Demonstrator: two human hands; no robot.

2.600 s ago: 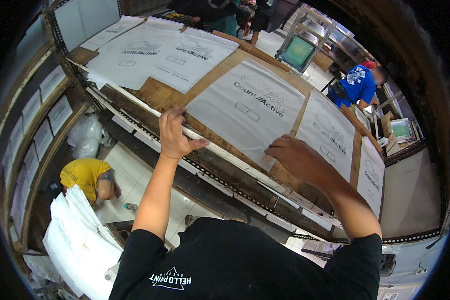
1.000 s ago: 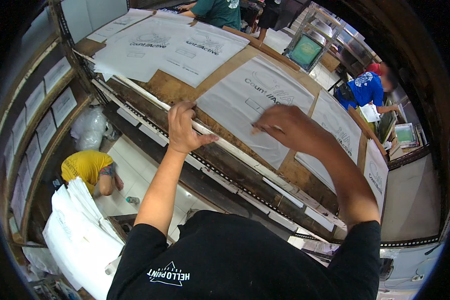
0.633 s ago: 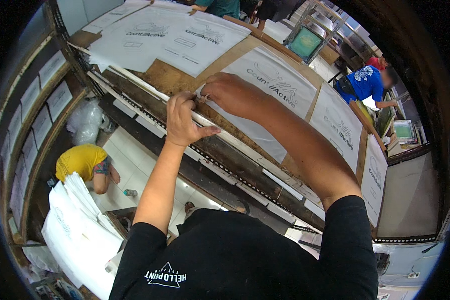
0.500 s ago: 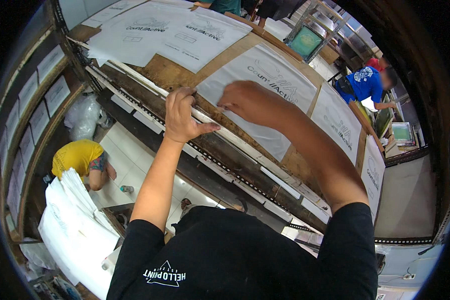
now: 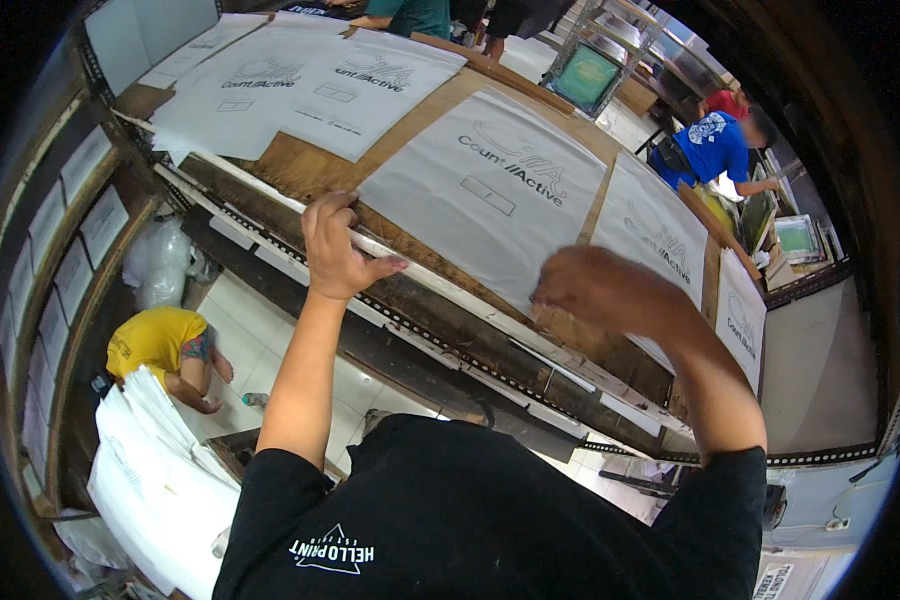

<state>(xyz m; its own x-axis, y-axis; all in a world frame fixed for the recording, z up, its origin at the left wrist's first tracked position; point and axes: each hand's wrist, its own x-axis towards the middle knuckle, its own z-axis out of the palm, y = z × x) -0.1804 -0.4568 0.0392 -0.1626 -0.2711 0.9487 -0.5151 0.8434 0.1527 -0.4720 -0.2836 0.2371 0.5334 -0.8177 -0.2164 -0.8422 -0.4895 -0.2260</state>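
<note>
My left hand (image 5: 334,246) rests at the near edge of a long wooden table, its fingers curled over the pale edge rail (image 5: 370,245) and the thumb lying out along it. A white printed plastic sheet (image 5: 440,180) lies flat on the table in front of me. At its near right corner is my right hand (image 5: 588,288), slightly blurred, the fingers bent inward. Whether they pinch the corner is hidden. More printed sheets lie alongside, one to the right (image 5: 660,225) and a wide one to the left (image 5: 310,85).
A person in a yellow shirt (image 5: 155,340) crouches on the floor at left, beside a stack of white sheets (image 5: 145,480). Wooden racks (image 5: 135,235) stand along the left. A person in blue (image 5: 710,145) works at the far right, near framed screens (image 5: 798,238).
My right hand has moved rightward along the near edge of the sheet, from its left corner to its right corner. My left hand stays on the rail. The view has shifted slightly.
</note>
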